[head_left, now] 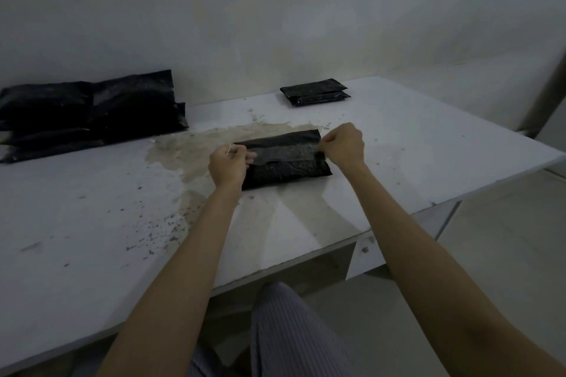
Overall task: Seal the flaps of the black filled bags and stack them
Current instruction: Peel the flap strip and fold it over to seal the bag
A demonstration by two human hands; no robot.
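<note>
White stained desk [398, 144]: our left hand [228, 164] and right hand [344, 144] pinch the black bag [288, 168] flap ends taut for an even seal

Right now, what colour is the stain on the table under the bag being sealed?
Brownish tan stain, spread across the white table, seen in the head view.

Both bare forearms reached forward from the bottom of the view, angled slightly toward each other. The left hand [228, 164] was curled with its back to the camera, thumb and fingertips pinched together at its upper edge. The right hand [344, 144] sat a little farther out, also curled into a loose fist, its fingers pinched at the left side of the knuckles.
</note>
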